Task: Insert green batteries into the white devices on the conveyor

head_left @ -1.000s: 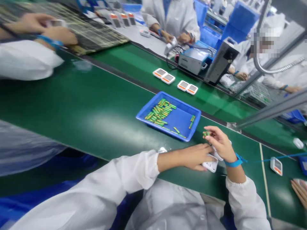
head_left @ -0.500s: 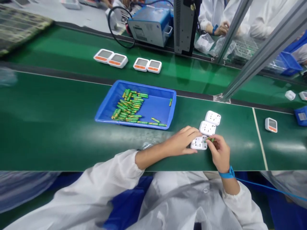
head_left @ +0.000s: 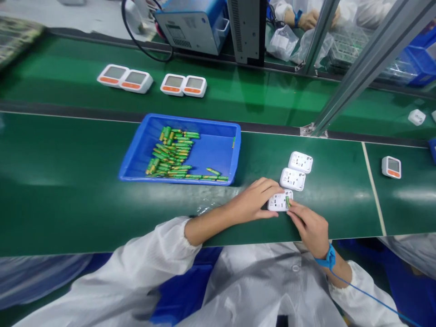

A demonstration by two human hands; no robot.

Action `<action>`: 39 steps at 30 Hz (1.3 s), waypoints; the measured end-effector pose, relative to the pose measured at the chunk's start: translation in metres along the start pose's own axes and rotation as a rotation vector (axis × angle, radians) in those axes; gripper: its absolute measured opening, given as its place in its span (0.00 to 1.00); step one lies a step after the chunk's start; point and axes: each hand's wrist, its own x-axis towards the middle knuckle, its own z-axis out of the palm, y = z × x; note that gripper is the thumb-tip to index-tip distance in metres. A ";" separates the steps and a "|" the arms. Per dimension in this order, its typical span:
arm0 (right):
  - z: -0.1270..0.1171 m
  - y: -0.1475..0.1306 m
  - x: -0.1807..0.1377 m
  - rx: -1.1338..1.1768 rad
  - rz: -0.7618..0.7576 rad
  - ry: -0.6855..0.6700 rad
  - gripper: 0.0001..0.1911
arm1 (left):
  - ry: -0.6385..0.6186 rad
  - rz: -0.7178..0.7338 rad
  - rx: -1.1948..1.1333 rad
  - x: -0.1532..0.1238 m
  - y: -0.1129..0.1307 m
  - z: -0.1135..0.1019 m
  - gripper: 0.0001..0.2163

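My left hand (head_left: 257, 200) grips the left side of a white device (head_left: 278, 202) lying back up on the green bench, thumb at its near edge and fingers over its far edge. A green battery (head_left: 288, 201) sits at the device's right end, with the fingertips of my right hand (head_left: 308, 222) pressed on it. Two more white devices, one a lower unit (head_left: 292, 179) and one an upper unit (head_left: 300, 162), lie back up just beyond. To the left, a blue tray (head_left: 235, 168) holds many green and yellow batteries (head_left: 173, 154).
Several white devices with screens (head_left: 136, 81) stand on the raised green ledge behind. Another device (head_left: 391, 167) lies at the right, past a pale line. A metal post (head_left: 357, 68) rises behind the bench. Clear plastic (head_left: 218, 197) lies near my left forearm. A co-worker's hand (head_left: 308, 20) shows beyond.
The battery, earlier held tilted above the device's right end, now lies in that end. My right hand has lowered and turned slightly. The view has shifted; my left hand keeps its hold.
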 end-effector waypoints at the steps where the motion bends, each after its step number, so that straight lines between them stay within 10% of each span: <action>1: 0.001 0.001 0.000 -0.004 -0.004 -0.007 0.13 | 0.002 0.002 -0.003 0.000 -0.001 0.000 0.27; 18: -0.005 0.008 -0.001 0.155 0.109 0.024 0.31 | 0.019 0.059 -0.008 0.004 -0.007 0.002 0.32; 39: -0.038 0.017 0.023 -0.144 0.079 -0.145 0.08 | 0.016 0.101 0.027 0.003 -0.004 -0.002 0.32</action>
